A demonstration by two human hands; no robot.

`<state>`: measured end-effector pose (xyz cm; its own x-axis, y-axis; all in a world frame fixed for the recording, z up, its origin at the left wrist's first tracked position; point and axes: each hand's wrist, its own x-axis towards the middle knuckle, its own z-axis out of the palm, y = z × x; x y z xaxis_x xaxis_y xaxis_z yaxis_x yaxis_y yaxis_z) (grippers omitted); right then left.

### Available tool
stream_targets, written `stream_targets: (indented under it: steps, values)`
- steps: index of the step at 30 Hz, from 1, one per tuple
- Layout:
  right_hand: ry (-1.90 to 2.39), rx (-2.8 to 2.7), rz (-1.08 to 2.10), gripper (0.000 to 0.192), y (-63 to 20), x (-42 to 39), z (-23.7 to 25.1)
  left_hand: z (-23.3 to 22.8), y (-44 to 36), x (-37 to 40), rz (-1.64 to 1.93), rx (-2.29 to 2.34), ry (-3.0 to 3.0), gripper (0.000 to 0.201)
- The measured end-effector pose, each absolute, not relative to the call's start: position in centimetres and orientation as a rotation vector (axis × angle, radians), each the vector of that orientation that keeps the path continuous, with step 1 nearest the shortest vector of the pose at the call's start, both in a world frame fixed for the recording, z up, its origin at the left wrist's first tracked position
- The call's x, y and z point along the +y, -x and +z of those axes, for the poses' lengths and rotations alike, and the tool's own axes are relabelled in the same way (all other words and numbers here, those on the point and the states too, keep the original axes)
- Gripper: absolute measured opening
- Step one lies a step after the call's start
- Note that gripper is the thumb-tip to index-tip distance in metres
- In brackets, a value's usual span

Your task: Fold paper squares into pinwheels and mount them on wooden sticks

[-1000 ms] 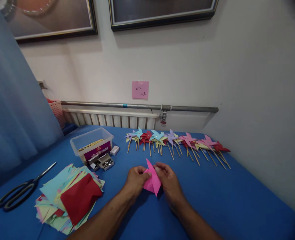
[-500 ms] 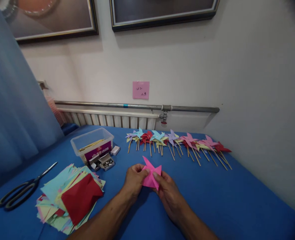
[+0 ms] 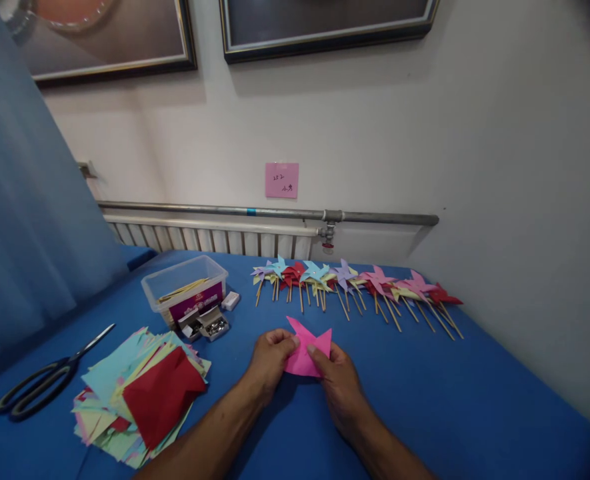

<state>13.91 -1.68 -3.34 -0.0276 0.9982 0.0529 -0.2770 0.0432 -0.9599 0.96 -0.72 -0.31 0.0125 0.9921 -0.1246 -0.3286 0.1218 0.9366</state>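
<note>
A: ok what's that pink paper [image 3: 302,367] looking like, and where's it at?

B: matte, creased, held over the blue table [image 3: 415,393] between both hands. Two pointy corners poke up with a V between them, bottom edge pretty straight. The left hand [image 3: 269,359] pinches its left side, thumb on the front, and the right hand [image 3: 342,383] grips the other side, thumb across the face

A: and the rest?

B: nearest is a messy pastel paper pile [image 3: 115,373] with a wrinkled red sheet [image 3: 165,397] on top, dark-handled scissors [image 3: 57,380] beside it. Further back, a little cardboard box [image 3: 215,325] of shiny metal bits, then a clear plastic tub [image 3: 213,271] holding thin sticks [image 3: 185,291]. Beyond those, a row of paper pinwheels [image 3: 315,272] on skinny wooden stems, then a grey metal pipe [image 3: 285,213] along the wall
</note>
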Motion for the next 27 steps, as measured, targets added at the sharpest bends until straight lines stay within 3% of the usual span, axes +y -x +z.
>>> stream_targets:
  steps: [12, 22, 27]
  values:
    - [0.919, -1.02, 1.369, 0.037, -14.0, -1.6, -3.5, 0.4, -1.0, -0.9, 1.186, 1.072, -0.803, 0.024]
    - [0.988, -1.07, 1.34, 0.04, -14.3, -1.7, -3.0, 0.7, -0.5, -1.1, 1.179, 0.965, -0.833, 0.04]
    - [1.046, -1.119, 1.339, 0.041, -14.3, -1.7, -2.7, 0.4, -0.6, -1.1, 1.13, 0.98, -0.839, 0.033]
